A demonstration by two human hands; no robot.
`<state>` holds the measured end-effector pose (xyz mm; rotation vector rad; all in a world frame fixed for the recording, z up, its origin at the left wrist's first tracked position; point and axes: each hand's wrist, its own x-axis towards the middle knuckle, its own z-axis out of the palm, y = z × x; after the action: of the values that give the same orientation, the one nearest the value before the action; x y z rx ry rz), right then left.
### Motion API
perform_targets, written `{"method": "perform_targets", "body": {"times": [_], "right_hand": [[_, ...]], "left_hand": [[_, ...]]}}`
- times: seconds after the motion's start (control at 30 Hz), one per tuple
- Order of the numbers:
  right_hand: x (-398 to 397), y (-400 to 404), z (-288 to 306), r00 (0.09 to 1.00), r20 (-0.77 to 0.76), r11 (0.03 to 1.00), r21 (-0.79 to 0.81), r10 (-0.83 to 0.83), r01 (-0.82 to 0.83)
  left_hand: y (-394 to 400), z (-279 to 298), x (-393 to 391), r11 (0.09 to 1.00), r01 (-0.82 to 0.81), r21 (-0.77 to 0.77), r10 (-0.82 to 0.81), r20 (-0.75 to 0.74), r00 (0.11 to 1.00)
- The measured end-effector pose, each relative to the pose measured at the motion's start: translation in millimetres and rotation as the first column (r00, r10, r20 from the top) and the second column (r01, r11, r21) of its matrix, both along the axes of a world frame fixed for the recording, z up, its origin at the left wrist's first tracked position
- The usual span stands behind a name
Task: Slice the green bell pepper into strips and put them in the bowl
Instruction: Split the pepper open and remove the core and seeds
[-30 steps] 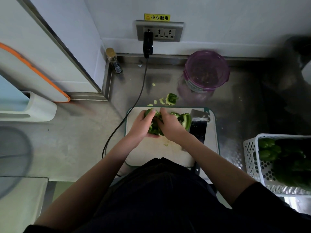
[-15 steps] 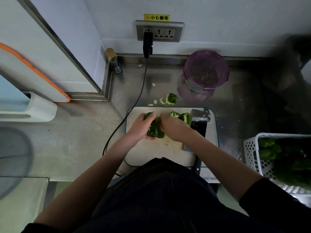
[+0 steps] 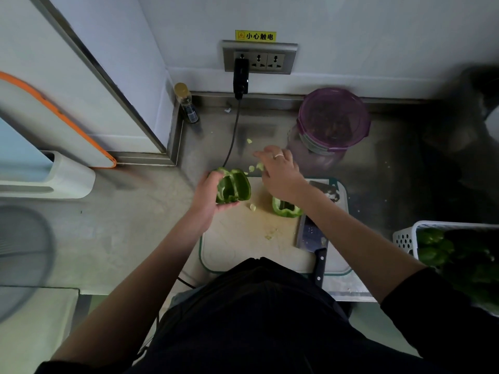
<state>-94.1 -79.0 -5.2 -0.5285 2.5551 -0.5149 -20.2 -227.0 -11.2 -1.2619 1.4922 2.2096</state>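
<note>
My left hand (image 3: 209,195) grips half of a green bell pepper (image 3: 233,186), cut side up, over the far left corner of the white cutting board (image 3: 243,238). The other pepper half (image 3: 285,209) lies on the board, partly under my right wrist. My right hand (image 3: 278,172) reaches past the board's far edge, fingers spread over pale pepper scraps (image 3: 255,167) on the steel counter; whether it holds any I cannot tell. A cleaver (image 3: 313,233) lies on the board's right side, handle toward me. No bowl is plainly visible.
A purple-lidded container (image 3: 333,120) stands behind the board. A white basket (image 3: 405,238) with green peppers (image 3: 432,247) sits at the right. A black cable (image 3: 232,136) runs from the wall socket (image 3: 259,58) down the counter. A small bottle (image 3: 186,106) stands in the corner.
Both hands were together on one pepper half. Now the left hand holds that half alone, further left, and the right hand has moved away to the scraps beyond the board.
</note>
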Motion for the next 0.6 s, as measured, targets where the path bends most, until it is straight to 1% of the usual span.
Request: {"method": "perform_targets", "body": {"times": [0.03,0.1,0.17,0.2,0.23,0.27,0.37,0.4,0.53,0.6], "right_hand": [[3.6,-0.8,-0.2,0.999,0.015,0.997,-0.067,-0.045,0.046],[14.6,-7.4,1.0,0.973,0.167,0.956,-0.219,-0.161,0.196],[23.5,-14.9,0.8,0.912,0.344,0.916,-0.247,-0.224,0.318],[26.7,-17.5,0.3,0.874,0.423,0.900,-0.240,-0.240,0.363],[29.3,-19.3,0.0,0.847,0.468,0.890,-0.232,-0.252,0.393],[31.4,-20.3,-0.3,0.842,0.469,0.883,-0.229,-0.268,0.409],[36.3,-22.8,-3.7,0.878,0.332,0.882,-0.204,-0.346,0.425],[37.4,-24.3,-4.7,0.876,0.316,0.879,-0.194,-0.365,0.436],[36.9,-30.1,-8.5,0.800,0.455,0.833,-0.192,-0.392,0.518],[36.5,-30.5,-13.2,0.815,0.436,0.840,-0.205,-0.381,0.502]], "left_hand": [[-0.5,1.0,0.9,0.998,-0.030,0.062,0.032,-0.022,0.999],[-1.3,3.1,4.2,0.979,-0.064,0.192,0.078,-0.068,0.995],[-1.3,4.0,6.3,0.958,-0.054,0.281,0.095,-0.134,0.986],[-1.1,3.9,7.0,0.955,-0.037,0.296,0.090,-0.168,0.982],[-1.0,3.4,6.8,0.955,-0.017,0.295,0.076,-0.192,0.978],[-1.0,3.1,6.6,0.957,0.005,0.291,0.058,-0.207,0.977],[0.6,0.0,6.6,0.946,0.057,0.318,0.017,-0.225,0.974],[2.5,-0.6,6.9,0.942,0.070,0.329,0.010,-0.234,0.972],[8.5,-2.3,8.8,0.946,0.099,0.309,-0.014,-0.266,0.964],[8.4,-3.1,9.9,0.935,0.097,0.340,0.001,-0.276,0.961]]}}
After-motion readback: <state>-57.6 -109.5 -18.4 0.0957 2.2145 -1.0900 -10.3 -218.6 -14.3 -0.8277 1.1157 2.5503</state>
